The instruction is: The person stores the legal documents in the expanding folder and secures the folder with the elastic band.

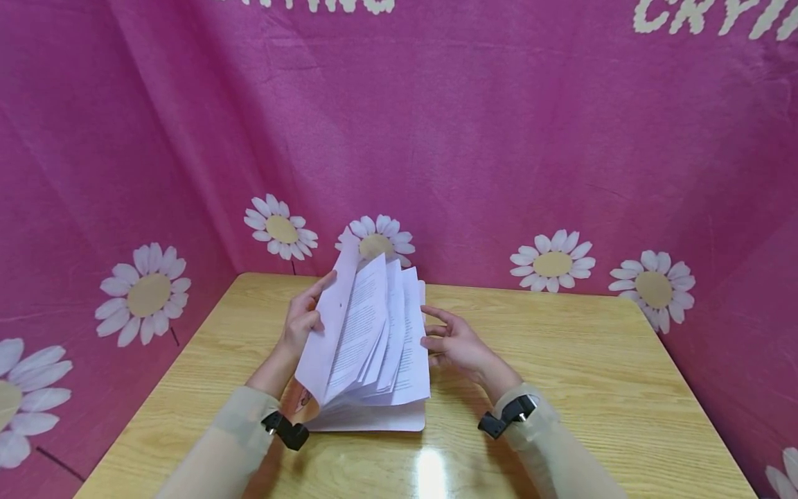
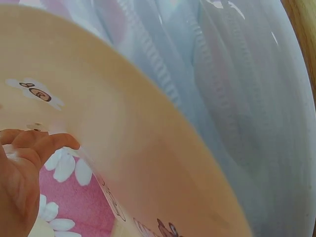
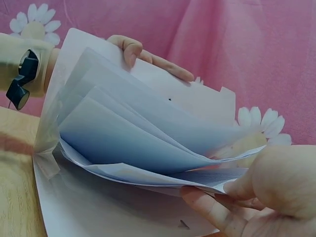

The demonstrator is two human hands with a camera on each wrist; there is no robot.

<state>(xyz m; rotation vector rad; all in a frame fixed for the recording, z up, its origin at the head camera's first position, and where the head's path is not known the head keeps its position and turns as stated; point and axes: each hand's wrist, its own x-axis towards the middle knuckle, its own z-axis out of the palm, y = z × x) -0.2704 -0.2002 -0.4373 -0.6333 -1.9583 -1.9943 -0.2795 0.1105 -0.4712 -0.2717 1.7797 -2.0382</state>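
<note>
A folder (image 1: 324, 333) stands partly open on the table, its cover raised and leaning left. Peach with small cartoon drawings outside, the cover (image 2: 143, 133) is pale inside. Several printed sheets (image 1: 408, 346) fan out between cover and back. My left hand (image 1: 302, 322) grips the cover's left edge, thumb on the inner side and fingers behind. At the right edge, my right hand (image 1: 458, 343) pinches some sheets, the thumb above and fingers beneath in the right wrist view. Below those sheets lies the folder's back cover (image 3: 118, 207). The left fingertips are partly hidden behind the cover.
The light wooden table (image 1: 548, 388) extends to both sides of the folder. Close behind it hangs a pink cloth (image 1: 461, 159) with daisies, which also covers the left and right sides. Light glares off the table near its front.
</note>
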